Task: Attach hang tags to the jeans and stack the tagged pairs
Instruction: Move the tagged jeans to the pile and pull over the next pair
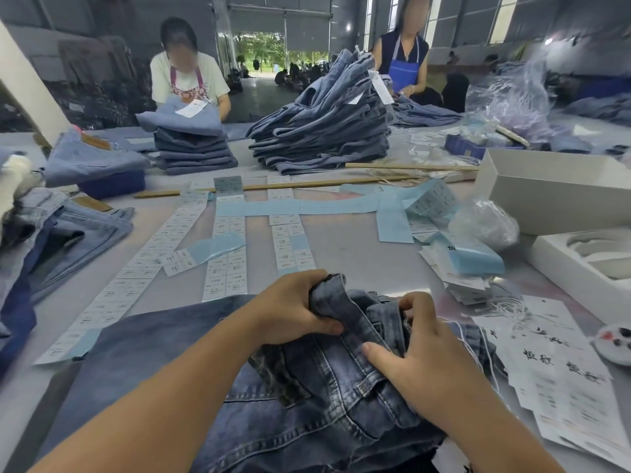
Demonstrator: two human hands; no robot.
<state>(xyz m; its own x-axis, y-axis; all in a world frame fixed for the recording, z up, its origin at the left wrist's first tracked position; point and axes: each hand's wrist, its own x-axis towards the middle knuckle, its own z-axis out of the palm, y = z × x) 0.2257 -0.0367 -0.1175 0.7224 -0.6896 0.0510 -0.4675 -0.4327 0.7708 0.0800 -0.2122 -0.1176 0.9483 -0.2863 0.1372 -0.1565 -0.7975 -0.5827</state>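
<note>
Now my left hand (pixel 290 307) grips the bunched waistband of the jeans (pixel 307 404); beside it, my right hand (pixel 423 356) pinches the denim, hang tags (pixel 560 377) just right of the jeans.

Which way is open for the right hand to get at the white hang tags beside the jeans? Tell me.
Probably straight to its right: the hang tags lie uncovered on the table, close beside the right hand. But it now grips the jeans and must let go first.

grey walls (pixel 85 15) | open doorway (pixel 263 52), daylight, trees | tall windows (pixel 503 15) | concrete floor (pixel 263 93)
</note>
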